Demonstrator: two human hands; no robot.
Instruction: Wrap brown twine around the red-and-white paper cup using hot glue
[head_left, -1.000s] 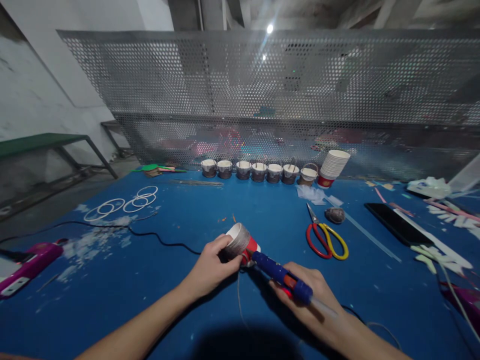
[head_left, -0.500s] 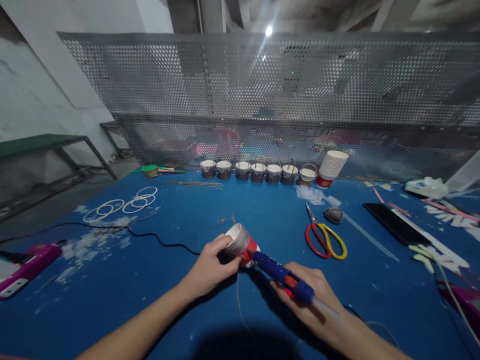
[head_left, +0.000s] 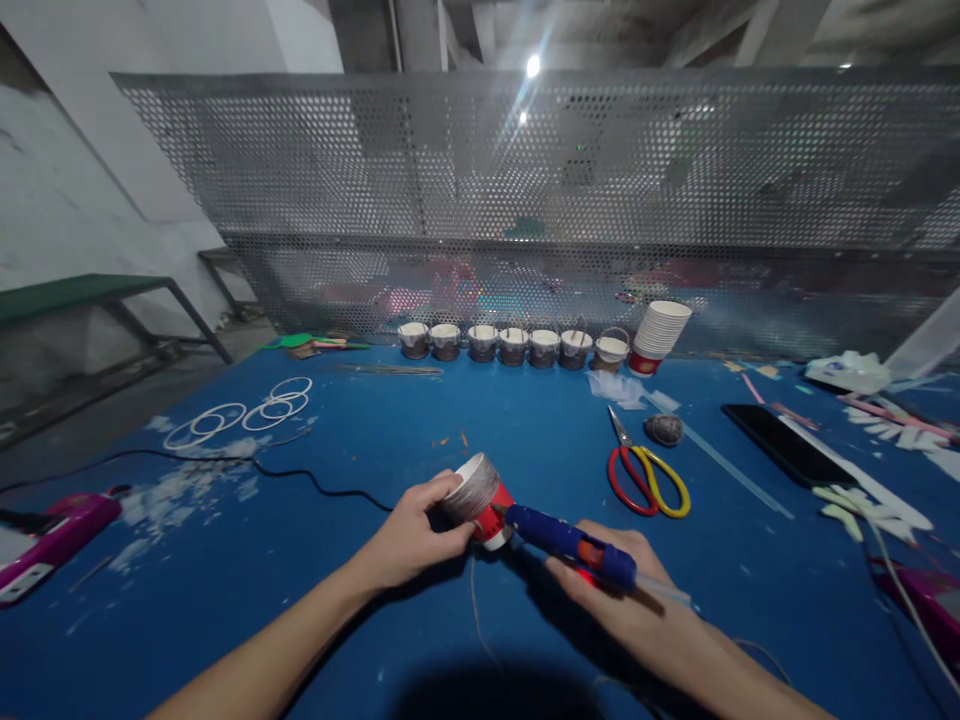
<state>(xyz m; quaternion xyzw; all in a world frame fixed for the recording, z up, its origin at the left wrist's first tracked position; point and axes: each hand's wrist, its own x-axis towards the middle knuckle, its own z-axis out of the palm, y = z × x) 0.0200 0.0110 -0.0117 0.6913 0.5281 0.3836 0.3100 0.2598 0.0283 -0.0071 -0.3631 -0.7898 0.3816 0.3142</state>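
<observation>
My left hand [head_left: 416, 530] grips a paper cup [head_left: 480, 497], tilted on its side with its white mouth toward the upper left. Grey cord wraps the cup's mouth half, while red paper shows near its base. A loose strand of cord [head_left: 475, 610] trails from it onto the table. Closed around a blue hot glue gun [head_left: 570, 540] is my right hand [head_left: 626, 580]. The gun's nozzle meets or nearly meets the red part of the cup; exact contact is hard to tell. A clear glue stick [head_left: 664, 589] sticks out of the gun's back end.
Scissors [head_left: 646, 480] and a ball of cord [head_left: 664, 430] lie to the right, near a black phone [head_left: 784, 445]. Several cord-wrapped cups [head_left: 513, 348] and a cup stack [head_left: 660, 335] line the mesh panel [head_left: 525, 180]. White rings [head_left: 206, 425] and a black cable [head_left: 300, 472] lie left.
The cup has turned slightly in my left hand, showing more of its red side and base. The glue gun has swung a little more level, its nozzle still at the cup.
</observation>
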